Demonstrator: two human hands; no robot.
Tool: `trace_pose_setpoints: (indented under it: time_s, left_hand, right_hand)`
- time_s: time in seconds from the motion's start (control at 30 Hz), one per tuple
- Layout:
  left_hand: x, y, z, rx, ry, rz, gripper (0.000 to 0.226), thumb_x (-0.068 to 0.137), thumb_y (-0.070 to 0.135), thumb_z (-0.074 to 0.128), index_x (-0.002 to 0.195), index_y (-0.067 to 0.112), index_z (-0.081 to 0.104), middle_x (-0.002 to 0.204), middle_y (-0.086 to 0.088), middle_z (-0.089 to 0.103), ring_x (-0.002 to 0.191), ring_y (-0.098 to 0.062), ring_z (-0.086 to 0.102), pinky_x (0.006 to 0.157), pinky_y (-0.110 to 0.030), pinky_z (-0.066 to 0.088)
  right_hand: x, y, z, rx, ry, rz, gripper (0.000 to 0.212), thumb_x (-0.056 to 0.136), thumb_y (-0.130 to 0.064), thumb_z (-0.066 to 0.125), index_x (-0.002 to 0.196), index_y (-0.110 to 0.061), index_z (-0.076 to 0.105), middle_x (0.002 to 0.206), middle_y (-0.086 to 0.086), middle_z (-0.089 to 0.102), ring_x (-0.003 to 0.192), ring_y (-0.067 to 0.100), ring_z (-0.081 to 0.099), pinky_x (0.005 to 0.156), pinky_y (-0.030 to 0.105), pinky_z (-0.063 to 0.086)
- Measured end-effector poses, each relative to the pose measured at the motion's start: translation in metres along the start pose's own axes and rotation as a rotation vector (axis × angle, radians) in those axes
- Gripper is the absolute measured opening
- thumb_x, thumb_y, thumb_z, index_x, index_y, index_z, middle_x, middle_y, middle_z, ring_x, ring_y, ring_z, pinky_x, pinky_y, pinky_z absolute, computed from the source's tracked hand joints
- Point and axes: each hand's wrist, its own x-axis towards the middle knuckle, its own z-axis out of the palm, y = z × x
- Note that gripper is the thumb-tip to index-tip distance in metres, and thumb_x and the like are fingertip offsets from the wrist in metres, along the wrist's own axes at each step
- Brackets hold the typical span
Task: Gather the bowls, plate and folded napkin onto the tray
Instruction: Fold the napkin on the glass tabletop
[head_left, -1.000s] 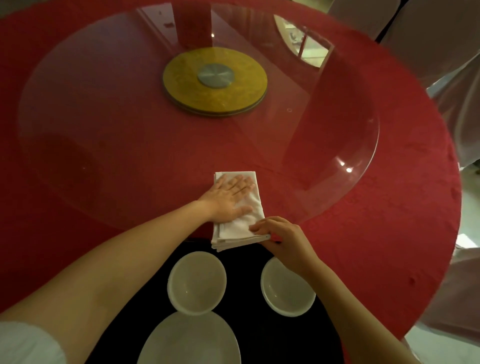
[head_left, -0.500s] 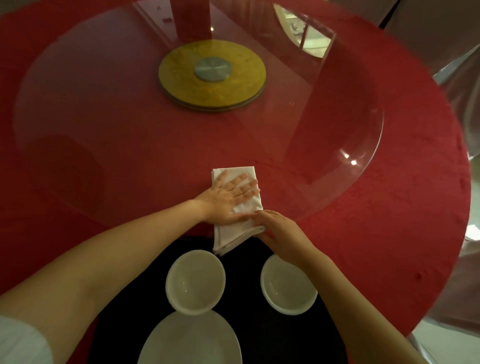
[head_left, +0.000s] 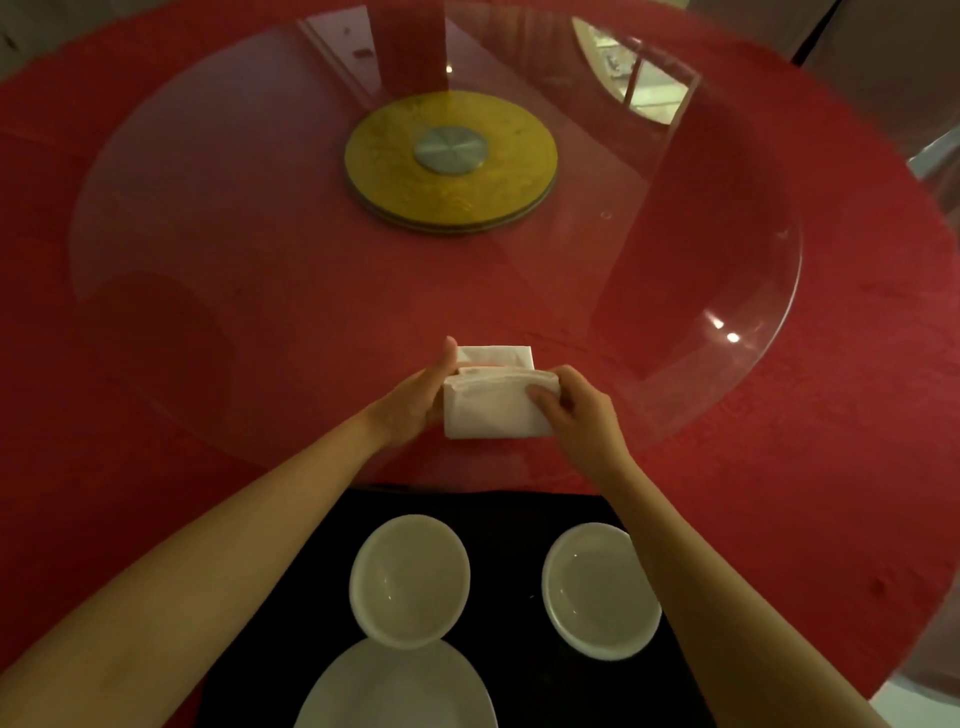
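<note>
A white folded napkin (head_left: 491, 405) lies on the glass turntable just beyond the black tray (head_left: 509, 525). My left hand (head_left: 415, 400) grips its left edge, thumb up along the side. My right hand (head_left: 576, 410) pinches its right edge, folding a near layer over the far part. On the tray sit two white bowls, one on the left (head_left: 410, 579) and one on the right (head_left: 600, 590), with a white plate (head_left: 395, 691) at the near edge, partly cut off by the frame.
A large round glass turntable (head_left: 260, 260) covers the red tablecloth (head_left: 857, 415), with a gold hub (head_left: 451, 161) at its centre. Pale draped chairs (head_left: 893, 62) stand beyond the table's far right. The table's edge curves away at the lower right.
My left hand lifted off the napkin's top and moved to its left edge. My right hand brought the near end up and over, so the napkin is now folded shorter.
</note>
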Motion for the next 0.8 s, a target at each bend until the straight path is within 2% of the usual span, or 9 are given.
trace_pose_setpoints:
  time_s: [0.07,0.13,0.17,0.27,0.33,0.4,0.53,0.7,0.8]
  left_hand:
    - [0.003,-0.007,0.003,0.029,0.152,0.045,0.050,0.086,0.054,0.045,0.116,0.017,0.060,0.117,-0.007,0.066,0.112,-0.025,0.060,0.093,-0.036,0.051]
    - [0.011,-0.012,0.007,0.071,0.356,0.065,0.024,0.087,0.027,0.059,0.109,0.017,0.061,0.108,-0.005,0.067,0.101,-0.021,0.061,0.088,-0.039,0.051]
    - [0.015,-0.012,0.010,0.065,0.430,0.058,0.021,0.088,0.021,0.058,0.108,0.017,0.061,0.106,-0.006,0.066,0.097,-0.019,0.061,0.087,-0.042,0.050]
    - [0.030,-0.009,0.022,0.137,0.637,0.047,0.020,0.090,0.019,0.053,0.106,0.010,0.060,0.101,-0.008,0.063,0.092,-0.019,0.057,0.083,-0.038,0.047]
    - [0.041,-0.008,0.028,0.298,0.785,0.025,0.022,0.091,0.020,0.051,0.103,0.002,0.056,0.100,-0.015,0.064,0.091,-0.024,0.057,0.076,-0.031,0.040]
    - [0.048,-0.010,0.031,0.434,0.891,-0.001,0.024,0.092,0.020,0.048,0.100,-0.002,0.051,0.103,-0.024,0.063,0.094,-0.035,0.058,0.075,-0.036,0.039]
    - [0.052,-0.017,0.030,0.589,0.977,-0.003,0.020,0.092,0.020,0.045,0.106,0.006,0.045,0.101,-0.022,0.066,0.092,-0.041,0.061,0.066,-0.037,0.038]
    - [0.052,-0.022,0.017,0.991,0.892,-0.021,0.036,0.093,0.028,0.041,0.127,0.016,0.039,0.111,-0.016,0.063,0.098,-0.037,0.060,0.073,-0.043,0.047]
    - [0.054,-0.026,0.007,1.228,0.850,0.059,0.037,0.092,0.030,0.046,0.127,0.018,0.044,0.109,-0.013,0.054,0.099,-0.032,0.052,0.071,-0.043,0.045]
  right_hand:
    - [0.011,0.000,0.007,-0.003,0.044,0.019,0.020,0.090,-0.020,0.057,0.077,-0.006,0.050,0.059,-0.007,0.044,0.051,0.004,0.035,0.048,0.016,0.032]
    - [0.020,0.000,0.013,-0.014,0.089,0.051,0.025,0.091,-0.020,0.055,0.069,-0.015,0.044,0.056,-0.011,0.040,0.050,0.003,0.034,0.047,0.014,0.032]
    - [0.024,0.001,0.017,-0.025,0.112,0.071,0.029,0.091,-0.021,0.054,0.066,-0.019,0.040,0.055,-0.011,0.038,0.049,0.003,0.034,0.046,0.014,0.032]
    - [0.035,0.002,0.026,-0.077,0.152,0.139,0.024,0.093,-0.025,0.050,0.074,-0.014,0.041,0.058,-0.009,0.042,0.053,0.008,0.040,0.044,0.016,0.032]
    - [0.042,0.002,0.032,-0.107,0.163,0.172,0.021,0.094,-0.027,0.047,0.084,-0.009,0.046,0.066,-0.003,0.053,0.063,0.019,0.051,0.052,0.029,0.036]
    - [0.049,0.003,0.039,-0.144,0.172,0.195,0.023,0.095,-0.028,0.045,0.094,-0.006,0.050,0.082,0.008,0.063,0.075,0.027,0.058,0.060,0.032,0.040]
    - [0.058,0.004,0.052,-0.296,0.212,0.185,0.023,0.095,-0.029,0.044,0.100,-0.007,0.050,0.093,0.011,0.066,0.082,0.031,0.061,0.062,0.034,0.040]
    - [0.059,0.008,0.058,-0.576,0.274,0.114,0.027,0.094,-0.028,0.045,0.106,-0.006,0.051,0.103,0.013,0.058,0.085,0.031,0.060,0.058,0.033,0.040]
    - [0.061,0.012,0.059,-0.698,0.296,0.047,0.029,0.091,-0.016,0.048,0.119,-0.010,0.050,0.110,0.013,0.054,0.097,0.030,0.050,0.076,0.039,0.042]
